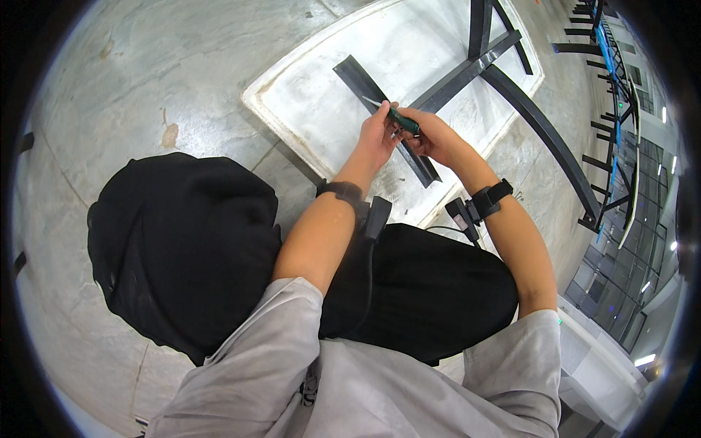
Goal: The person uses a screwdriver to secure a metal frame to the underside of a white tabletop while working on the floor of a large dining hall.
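Observation:
My right hand (431,136) is closed around the dark green handle (404,122) of a small tool. From the handle's far end runs a thin, pointed metal tip (371,101), though whether it is a knife or something else I cannot tell. My left hand (377,135) is closed at the same tool, its thumb and fingers near where tip and handle meet. Below both hands, a black metal bar (354,73) with a channel-like profile lies slanted on a white board (307,80). Whether the tool touches the bar is hard to make out.
A black metal frame (533,109) with crossing bars stands on the board's right side and reaches past it. Further right is a long rack (610,109) with black arms and a blue strip. Grey, stained floor (146,95) spreads to the left; my black-clad knees are close to the board.

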Demonstrator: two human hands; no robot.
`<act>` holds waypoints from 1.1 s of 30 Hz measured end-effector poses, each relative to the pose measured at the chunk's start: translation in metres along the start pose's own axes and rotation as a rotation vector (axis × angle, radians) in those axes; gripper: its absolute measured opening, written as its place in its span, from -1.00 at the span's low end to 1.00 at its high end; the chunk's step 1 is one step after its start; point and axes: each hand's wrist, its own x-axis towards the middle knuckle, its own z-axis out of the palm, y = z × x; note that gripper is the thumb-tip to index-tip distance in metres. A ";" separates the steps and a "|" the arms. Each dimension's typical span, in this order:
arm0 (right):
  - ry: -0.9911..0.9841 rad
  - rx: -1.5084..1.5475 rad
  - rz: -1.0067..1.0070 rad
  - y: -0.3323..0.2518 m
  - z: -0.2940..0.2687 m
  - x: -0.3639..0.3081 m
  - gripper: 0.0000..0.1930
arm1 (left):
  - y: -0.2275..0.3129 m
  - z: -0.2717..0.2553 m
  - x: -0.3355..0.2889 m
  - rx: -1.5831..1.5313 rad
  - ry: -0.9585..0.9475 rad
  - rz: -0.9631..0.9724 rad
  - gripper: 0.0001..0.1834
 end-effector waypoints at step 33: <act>0.290 -1.430 -0.497 -0.032 0.014 -0.012 -0.74 | 0.014 0.006 0.001 0.045 0.039 -0.069 -0.77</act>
